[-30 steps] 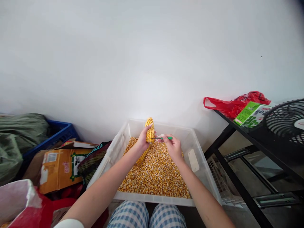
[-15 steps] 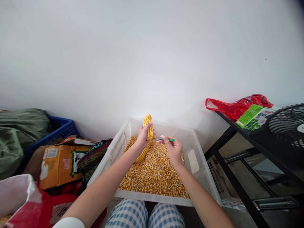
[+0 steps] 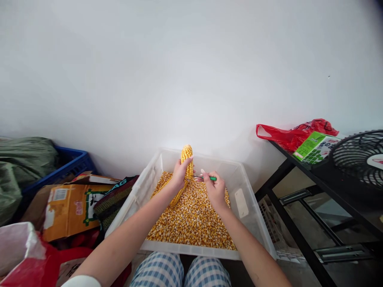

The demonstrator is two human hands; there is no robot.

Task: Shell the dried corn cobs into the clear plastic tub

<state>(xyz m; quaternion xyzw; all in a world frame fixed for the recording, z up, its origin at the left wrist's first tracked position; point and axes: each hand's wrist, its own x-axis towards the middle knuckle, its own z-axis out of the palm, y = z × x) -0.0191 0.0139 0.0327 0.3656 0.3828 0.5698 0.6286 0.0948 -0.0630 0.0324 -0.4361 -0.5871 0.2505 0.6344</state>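
My left hand is wrapped round a yellow corn cob, held upright above the clear plastic bin. In my right hand is a screwdriver with a green handle; its thin metal shaft points left and meets the lower end of the cob. The exact contact of the tip is too small to make out. Loose corn kernels fill the bottom of the bin. A second corn cob lies on them, partly hidden behind my left forearm.
On the right, a black table carries a red plastic bag, a green and white box and a fan. To the left are a blue crate, an orange carton and a red and white bag. A white wall rises behind.
The screwdriver has shifted slightly, its handle now tilting down to the right and its shaft at the cob's lower end. The whole view has shifted a little; both grips stay the same.
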